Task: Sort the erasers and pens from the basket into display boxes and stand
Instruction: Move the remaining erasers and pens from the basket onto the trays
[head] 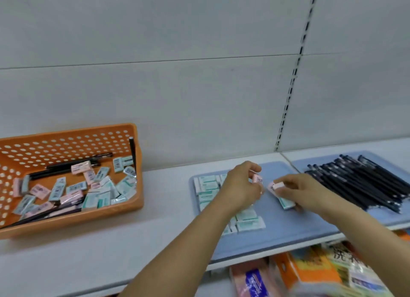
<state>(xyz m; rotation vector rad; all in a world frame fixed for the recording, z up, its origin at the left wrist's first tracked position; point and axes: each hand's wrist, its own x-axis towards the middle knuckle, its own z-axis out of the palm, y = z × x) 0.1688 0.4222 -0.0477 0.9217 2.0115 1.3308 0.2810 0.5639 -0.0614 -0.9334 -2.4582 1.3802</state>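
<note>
White shelving backs a pale shop shelf (93,241) where a person sorts stationery, both hands working over a blue tray (277,232). Left hand (240,186) pinches a small pink eraser (257,178) between curled fingertips just above the tray; right hand (295,189) holds a pink eraser (273,187) and a green-and-white one (287,203) together, fingers curled round them close to the tray's surface. Rows of green-and-white erasers (249,219) already lie flat on the tray's left half, partly hidden by the left forearm. Well to the left, an orange perforated basket (73,219) holds a loose jumble of pink and green erasers (66,189) mixed with a few dark pens (73,164). To the right, a second blue tray (386,217) carries a heap of dark pens (363,183). Each eraser looks light, blocky and stiff enough to take a firm pinch across its long sides, though the glossy wrappers seem likely to slide, so a grip at the middle appears safest. Pens should roll readily and seem best lifted by the barrel. Bright packaged goods (310,272) sit on the shelf below.
</note>
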